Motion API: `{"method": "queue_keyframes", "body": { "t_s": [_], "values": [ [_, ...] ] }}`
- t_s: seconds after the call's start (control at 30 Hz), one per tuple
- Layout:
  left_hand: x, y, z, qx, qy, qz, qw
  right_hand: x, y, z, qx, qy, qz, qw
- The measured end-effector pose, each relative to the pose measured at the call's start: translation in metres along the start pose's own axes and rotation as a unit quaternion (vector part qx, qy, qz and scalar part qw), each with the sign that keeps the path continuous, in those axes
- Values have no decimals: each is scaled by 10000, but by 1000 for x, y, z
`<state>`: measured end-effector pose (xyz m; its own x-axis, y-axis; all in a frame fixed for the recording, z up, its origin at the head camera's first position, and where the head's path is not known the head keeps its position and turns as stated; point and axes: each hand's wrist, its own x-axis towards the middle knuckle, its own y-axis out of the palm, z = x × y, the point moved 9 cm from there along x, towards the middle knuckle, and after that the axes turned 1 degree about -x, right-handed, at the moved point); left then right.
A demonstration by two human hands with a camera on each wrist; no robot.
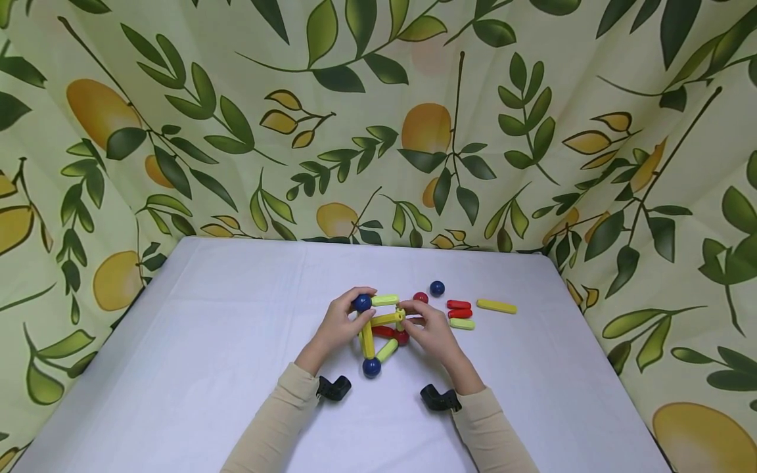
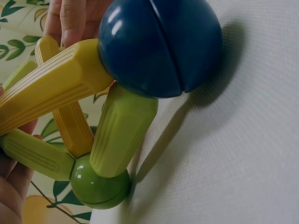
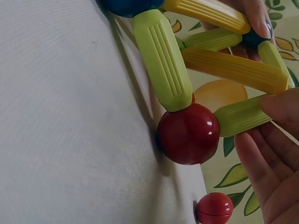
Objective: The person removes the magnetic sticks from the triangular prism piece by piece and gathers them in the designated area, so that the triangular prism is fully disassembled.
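A frame of rods and balls stands on the white table. In the head view my left hand (image 1: 341,322) grips its upper blue ball (image 1: 362,303), from which a yellow rod (image 1: 368,339) runs down to a lower blue ball (image 1: 371,367). My right hand (image 1: 430,328) pinches an upright lime rod (image 3: 243,115) rising from a red ball (image 3: 188,134) in the right wrist view. Another yellow rod (image 3: 236,70) slants to the top of that lime rod. A green ball (image 2: 99,181) joins lime rods and a yellow rod low in the left wrist view.
Right of the frame lie a loose blue ball (image 1: 437,288), a red ball (image 1: 420,297), two short red rods (image 1: 458,305), a lime rod (image 1: 462,324) and a long yellow rod (image 1: 497,306). A leaf-patterned curtain (image 1: 355,131) stands behind the table (image 1: 236,276).
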<state>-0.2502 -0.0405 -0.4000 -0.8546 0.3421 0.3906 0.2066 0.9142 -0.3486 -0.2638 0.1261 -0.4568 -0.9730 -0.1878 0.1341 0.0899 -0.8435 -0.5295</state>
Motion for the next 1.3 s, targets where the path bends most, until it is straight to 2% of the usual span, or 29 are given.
{"method": "queue_keyframes", "body": {
  "t_s": [0.37, 0.6, 0.83, 0.97, 1.07, 1.3],
  "values": [
    [0, 1, 4, -53, -105, 56, 9999, 1, -5, -5, 199, 72, -107, 9997],
    [0, 0, 5, -109, -68, 49, 9999, 0, -7, -11, 649, 214, -137, 9976],
    [-1, -2, 4, -100, -86, 22, 9999, 3, -12, -18, 1213, 470, -98, 9915],
    [-1, -2, 5, -72, -153, 47, 9998, 3, -22, -24, 1167, 622, -119, 9911],
    [0, 0, 6, -68, -210, 106, 9997, 0, -35, -30, 1146, 672, -305, 9907],
    [1, -1, 5, -86, -202, 114, 9997, -18, -65, -50, 848, 575, -609, 9929]
  ]
}}
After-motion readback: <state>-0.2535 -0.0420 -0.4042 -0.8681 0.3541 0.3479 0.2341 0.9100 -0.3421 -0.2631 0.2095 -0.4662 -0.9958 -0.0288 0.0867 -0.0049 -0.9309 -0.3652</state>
